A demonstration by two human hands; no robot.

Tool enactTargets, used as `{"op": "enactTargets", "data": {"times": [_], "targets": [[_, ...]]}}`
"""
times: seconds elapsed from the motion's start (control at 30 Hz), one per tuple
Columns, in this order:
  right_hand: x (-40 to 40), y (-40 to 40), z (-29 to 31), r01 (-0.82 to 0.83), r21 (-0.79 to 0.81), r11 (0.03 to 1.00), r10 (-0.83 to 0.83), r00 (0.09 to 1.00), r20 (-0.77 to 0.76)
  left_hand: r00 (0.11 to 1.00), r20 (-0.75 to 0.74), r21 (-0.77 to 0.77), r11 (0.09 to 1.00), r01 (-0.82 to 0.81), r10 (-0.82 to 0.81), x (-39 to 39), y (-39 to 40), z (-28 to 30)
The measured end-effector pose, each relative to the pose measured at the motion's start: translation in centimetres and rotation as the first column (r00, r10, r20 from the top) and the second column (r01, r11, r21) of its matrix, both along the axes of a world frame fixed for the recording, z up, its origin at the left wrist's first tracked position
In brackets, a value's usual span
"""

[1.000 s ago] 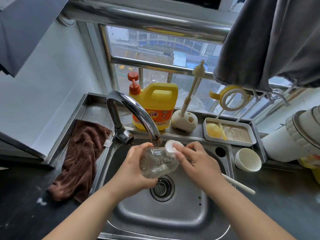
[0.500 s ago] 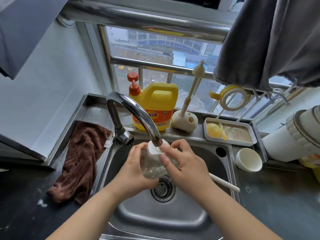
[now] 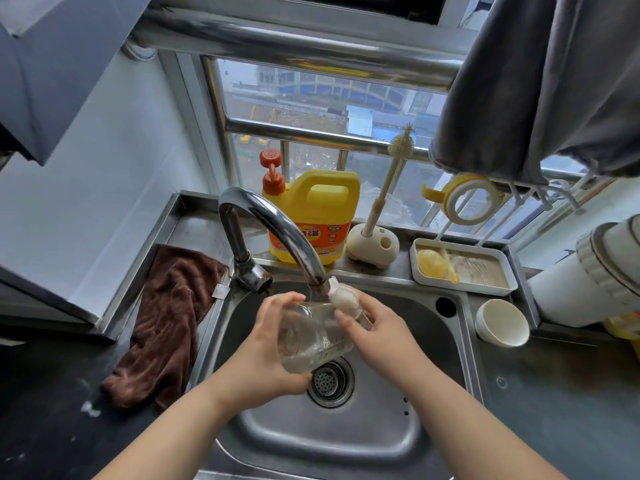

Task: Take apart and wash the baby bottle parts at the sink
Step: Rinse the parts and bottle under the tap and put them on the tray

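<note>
A clear baby bottle [image 3: 313, 341] lies tilted over the steel sink [image 3: 346, 445], its mouth up under the spout of the faucet [image 3: 277, 230]. My left hand [image 3: 263, 355] grips the bottle's body from the left. My right hand [image 3: 377, 334] holds a white sponge brush head [image 3: 346, 297] at the bottle's mouth, fingers curled over the neck. The brush handle is hidden by my right hand and arm. I cannot tell whether water is running.
Behind the sink stand a yellow detergent jug [image 3: 315, 216], a bottle brush in its stand [image 3: 372, 244] and a white tray [image 3: 464, 265] with yellow parts. A yellow bottle ring [image 3: 467, 199] hangs on a rack. A white bowl [image 3: 502, 322] sits right, a brown cloth [image 3: 169, 323] left.
My right hand brought the sponge head from beside the bottle to its mouth under the spout. The bottle tilted up more, and the white handle went out of sight.
</note>
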State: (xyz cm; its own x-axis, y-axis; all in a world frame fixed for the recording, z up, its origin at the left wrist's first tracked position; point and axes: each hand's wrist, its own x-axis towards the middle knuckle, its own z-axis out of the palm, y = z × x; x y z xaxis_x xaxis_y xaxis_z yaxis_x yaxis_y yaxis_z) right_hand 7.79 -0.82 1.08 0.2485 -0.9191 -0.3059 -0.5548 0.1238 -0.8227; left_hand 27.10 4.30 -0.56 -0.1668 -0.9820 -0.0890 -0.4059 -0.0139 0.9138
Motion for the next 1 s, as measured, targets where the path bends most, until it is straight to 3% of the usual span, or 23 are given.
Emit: {"op": "enactTargets", "data": {"times": [0.1, 0.17, 0.27, 0.37, 0.47, 0.63, 0.83, 1.0], "targets": [[0.4, 0.1, -0.3, 0.038, 0.129, 0.991, -0.076, 0.95, 0.302, 0.991, -0.133, 0.149, 0.989, -0.003, 0.023, 0.1, 0.2, -0.2], [0.4, 0.1, -0.5, 0.044, 0.126, 0.991, -0.089, 0.92, 0.382, 0.966, -0.244, 0.276, 0.961, -0.013, 0.083, 0.0, 0.0, 0.0], [0.4, 0.3, -0.4, 0.006, 0.106, 0.994, -0.047, 0.92, 0.388, 0.837, -0.461, 0.52, 0.854, -0.015, 0.296, -0.2, -0.8, 0.5], [0.5, 0.7, -0.3, -0.036, 0.021, 0.999, 0.027, 0.946, 0.324, 0.784, -0.476, 0.641, 0.768, -0.001, 0.399, -0.4, -1.6, 0.8], [0.1, 1.1, -0.1, -0.103, -0.056, 0.993, 0.11, 0.983, 0.147, 0.819, -0.397, 0.608, 0.787, -0.103, 0.415, -0.4, -1.7, 0.7], [-1.4, 0.2, 1.4, -0.161, -0.074, 0.984, 0.127, 0.932, -0.338, 0.967, -0.114, 0.285, 0.94, -0.188, 0.228, -0.4, -1.2, 0.6], [1.0, 0.9, 2.6, -0.274, -0.25, 0.929, 0.163, 0.906, -0.39, 0.968, -0.072, 0.222, 0.95, -0.219, 0.24, -0.8, -1.9, -0.1], [-1.3, 0.6, 1.7, -0.21, -0.138, 0.968, 0.119, 0.867, -0.484, 0.979, -0.043, 0.207, 0.961, -0.186, 0.199, 0.4, -1.6, 0.1]]}}
